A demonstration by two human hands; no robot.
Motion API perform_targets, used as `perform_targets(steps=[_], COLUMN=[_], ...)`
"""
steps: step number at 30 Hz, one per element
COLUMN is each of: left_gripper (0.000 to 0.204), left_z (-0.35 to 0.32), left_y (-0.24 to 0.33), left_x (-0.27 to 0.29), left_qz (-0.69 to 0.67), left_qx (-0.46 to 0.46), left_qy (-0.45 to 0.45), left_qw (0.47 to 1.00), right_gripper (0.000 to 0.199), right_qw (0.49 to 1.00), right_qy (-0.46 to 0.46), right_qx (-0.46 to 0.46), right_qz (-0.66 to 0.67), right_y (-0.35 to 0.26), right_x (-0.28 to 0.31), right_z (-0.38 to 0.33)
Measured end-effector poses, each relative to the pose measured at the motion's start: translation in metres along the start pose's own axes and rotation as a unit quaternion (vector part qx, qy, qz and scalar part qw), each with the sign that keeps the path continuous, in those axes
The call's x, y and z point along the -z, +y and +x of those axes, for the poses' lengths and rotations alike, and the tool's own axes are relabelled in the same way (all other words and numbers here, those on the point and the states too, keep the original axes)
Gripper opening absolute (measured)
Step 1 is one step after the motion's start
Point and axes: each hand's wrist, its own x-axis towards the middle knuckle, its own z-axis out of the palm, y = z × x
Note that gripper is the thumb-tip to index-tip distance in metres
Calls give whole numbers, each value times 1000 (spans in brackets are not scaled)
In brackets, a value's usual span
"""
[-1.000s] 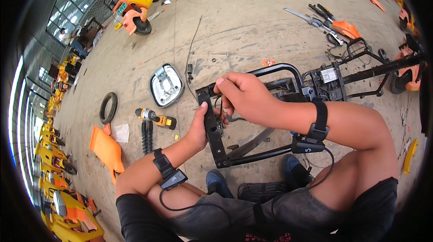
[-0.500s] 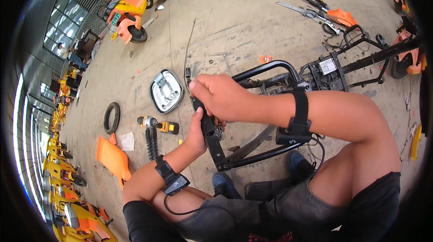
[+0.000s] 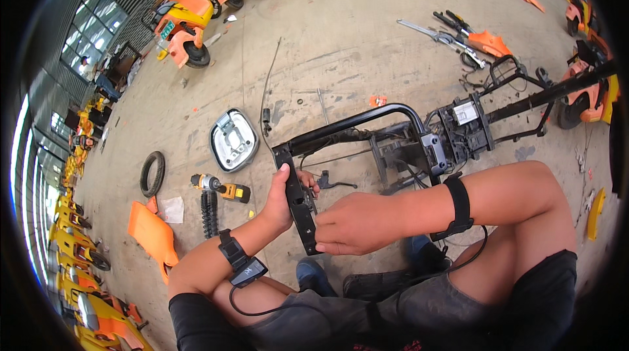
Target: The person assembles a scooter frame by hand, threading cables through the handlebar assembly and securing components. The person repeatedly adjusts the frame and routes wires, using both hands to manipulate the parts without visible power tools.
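A wide concrete floor [image 3: 367, 36] fills the frame, orange scooters [image 3: 183, 7] at the upper left. The black frame [image 3: 367, 125] lies across the centre; it looks heavy, stiff steel, best gripped on its bare tubes. At its lower-centre end the left hand [image 3: 282, 203] wraps the bracket [image 3: 300, 210], and the right hand [image 3: 354, 223] pinches its lower edge. A headlamp [image 3: 232, 140], tyre [image 3: 152, 173] and drill [image 3: 219, 186] lie centre-left.
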Motion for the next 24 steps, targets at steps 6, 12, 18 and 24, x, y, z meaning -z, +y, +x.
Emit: perform_targets(steps=[6, 12, 18, 24], left_gripper=[60, 60, 64, 76], left_z=[0, 0, 4, -7], left_y=[1, 5, 9, 26], left_x=[2, 2, 6, 3], left_qz=[25, 56, 178, 274], left_qx=[1, 40, 34, 12], left_qy=[6, 42, 60, 83], left_qw=[1000, 997, 982, 958], right_gripper=[29, 34, 39, 28], right_qw=[997, 980, 977, 978], right_qy=[-40, -154, -155, -109], right_qx=[-1, -51, -87, -113], right_qz=[-61, -119, -119, -135], right_y=[-7, -8, -18, -17], right_x=[2, -15, -16, -19], right_z=[-3, -21, -22, -30])
